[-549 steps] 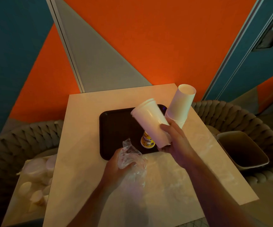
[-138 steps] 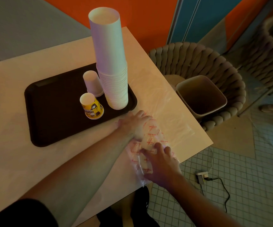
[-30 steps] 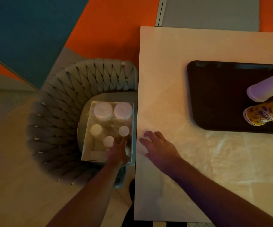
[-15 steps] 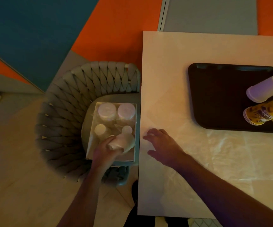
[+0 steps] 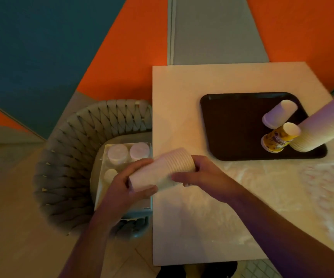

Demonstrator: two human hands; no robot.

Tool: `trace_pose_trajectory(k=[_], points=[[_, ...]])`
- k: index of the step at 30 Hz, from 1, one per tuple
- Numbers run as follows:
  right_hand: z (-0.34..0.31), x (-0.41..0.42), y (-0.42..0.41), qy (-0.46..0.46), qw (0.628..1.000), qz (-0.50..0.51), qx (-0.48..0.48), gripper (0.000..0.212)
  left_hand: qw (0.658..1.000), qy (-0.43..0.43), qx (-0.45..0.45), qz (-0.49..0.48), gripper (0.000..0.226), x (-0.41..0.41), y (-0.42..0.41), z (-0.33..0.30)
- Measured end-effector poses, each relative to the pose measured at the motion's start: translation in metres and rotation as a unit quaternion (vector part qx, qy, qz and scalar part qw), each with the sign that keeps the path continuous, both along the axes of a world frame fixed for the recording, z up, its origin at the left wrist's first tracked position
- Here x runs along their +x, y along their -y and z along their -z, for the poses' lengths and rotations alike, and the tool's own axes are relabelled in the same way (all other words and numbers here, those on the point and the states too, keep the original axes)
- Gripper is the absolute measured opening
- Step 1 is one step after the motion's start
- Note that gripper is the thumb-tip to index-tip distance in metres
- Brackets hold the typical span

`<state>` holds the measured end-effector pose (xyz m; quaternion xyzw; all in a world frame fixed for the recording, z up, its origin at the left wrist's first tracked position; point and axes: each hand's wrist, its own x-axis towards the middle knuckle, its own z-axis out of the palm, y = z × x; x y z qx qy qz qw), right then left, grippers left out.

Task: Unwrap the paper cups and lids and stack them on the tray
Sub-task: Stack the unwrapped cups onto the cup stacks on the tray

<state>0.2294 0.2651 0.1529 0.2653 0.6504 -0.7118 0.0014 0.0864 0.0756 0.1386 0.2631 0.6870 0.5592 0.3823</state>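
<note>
Surface (image 5: 202,227): pale square top filling the right half of the view, with crinkled clear wrapping (image 5: 312,189) spread over it at 3 o'clock.
Woven chair (image 5: 70,165): grey, at 9 o'clock from the surface, just beside its left edge.
Tray (image 5: 228,125): dark, at 1 o'clock on the surface.
Tall cup stack (image 5: 322,127): pale, standing on the tray's right end.
Box (image 5: 102,189): on the chair seat, holding wrapped packs with round white tops.
Sleeve of cups (image 5: 162,169): lying sideways in the air over the surface's left edge, at 9 o'clock from the tray and well apart from it.
Left hand (image 5: 122,185): fingers curled round the sleeve's narrow end.
Right hand (image 5: 204,175): fingers clamped on the sleeve's wide, ribbed end.
White cup (image 5: 278,114): on the tray, just behind the yellow one.
Yellow printed cup (image 5: 276,140): on the tray, touching the tall stack's base.
</note>
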Motion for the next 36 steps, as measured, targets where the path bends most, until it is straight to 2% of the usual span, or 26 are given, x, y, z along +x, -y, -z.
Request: trace_pose_trajectory(k=[5,9,12,15,18,23,25,27,29,30,33,34,36], points=[[-0.024,0.045,-0.029,-0.004,0.999,0.044,0.027,0.029,0.982,-0.153,-0.04,0.107,0.071,0.029,-0.055,-0.02],[-0.043,0.084,-0.052,0.013,0.996,0.066,0.05,0.039,0.933,-0.306,-0.078,0.174,0.079,0.062,-0.105,-0.037],[-0.054,0.106,-0.066,0.021,0.995,0.074,0.063,0.047,0.914,-0.332,-0.101,0.212,0.088,0.09,-0.138,-0.05],[-0.068,0.128,-0.08,0.043,0.992,0.074,0.093,0.044,0.893,-0.378,-0.1,0.225,0.108,0.116,-0.165,-0.059],[-0.077,0.147,-0.092,0.05,0.991,0.065,0.107,0.034,0.861,-0.448,-0.079,0.229,0.104,0.135,-0.184,-0.065],[-0.089,0.177,-0.117,0.008,0.989,0.074,0.13,0.014,0.854,-0.469,-0.053,0.219,0.095,0.166,-0.216,-0.072],[-0.092,0.191,-0.129,-0.045,0.99,0.086,0.105,0.016,0.853,-0.475,-0.044,0.211,0.095,0.176,-0.225,-0.076],[-0.091,0.204,-0.141,-0.074,0.99,0.089,0.075,0.008,0.852,-0.482,-0.036,0.203,0.096,0.184,-0.233,-0.077],[-0.087,0.217,-0.157,-0.074,0.992,0.083,0.056,0.038,0.851,-0.484,-0.032,0.199,0.097,0.192,-0.239,-0.076],[-0.087,0.223,-0.165,-0.073,0.994,0.081,0.032,0.044,0.852,-0.483,-0.034,0.2,0.098,0.195,-0.24,-0.075],[-0.094,0.24,-0.186,-0.112,0.988,0.1,-0.037,0.03,0.848,-0.49,-0.045,0.194,0.102,0.201,-0.246,-0.07],[-0.096,0.246,-0.191,-0.127,0.985,0.106,-0.055,0.031,0.849,-0.489,-0.052,0.192,0.103,0.202,-0.246,-0.069],[-0.1,0.255,-0.203,-0.15,0.977,0.131,-0.071,0.046,0.85,-0.49,-0.057,0.183,0.103,0.204,-0.248,-0.068]])
